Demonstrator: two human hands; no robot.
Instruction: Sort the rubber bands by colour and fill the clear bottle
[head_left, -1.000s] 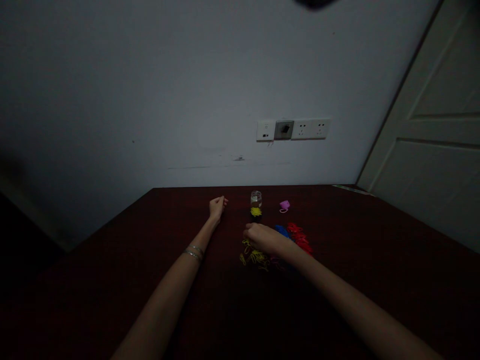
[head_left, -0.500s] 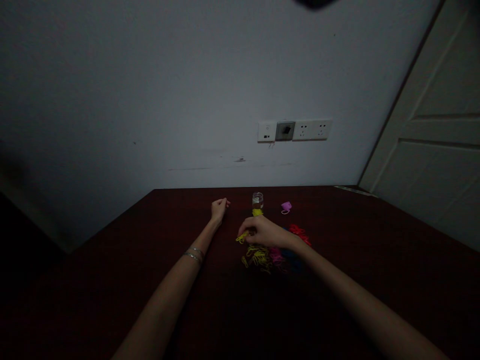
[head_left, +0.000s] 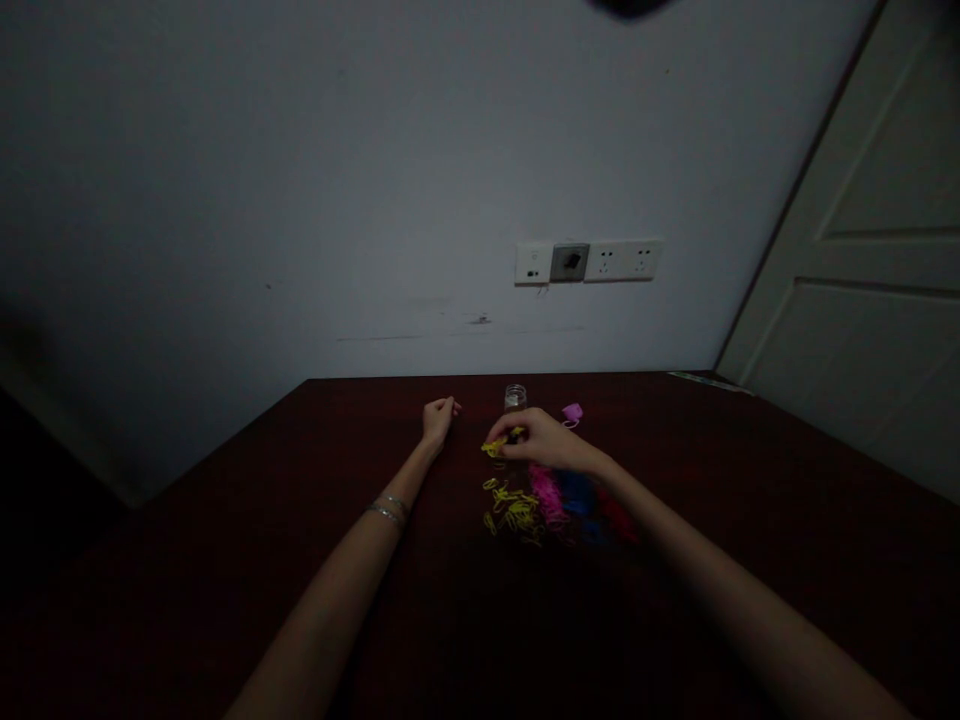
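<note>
My right hand is pinched on some yellow bands, just in front of a clear glass jar whose lower part it hides. Below the hand lies a loose pile of yellow bands, with pink bands touching its right side. Blue bands and red bands come after, partly behind my right forearm. My left hand rests on the table left of the jar, its fingers curled in; whether it holds anything is hidden.
A small pink-purple object with a pale loop lies right of the jar. The dark red table meets a wall with a row of sockets. A thin strip lies at the back right edge, near a door.
My right hand has moved forward and slightly right, towards the jar, carrying yellow bands. More of the pink and blue bands now shows. My left hand has stayed in place.
</note>
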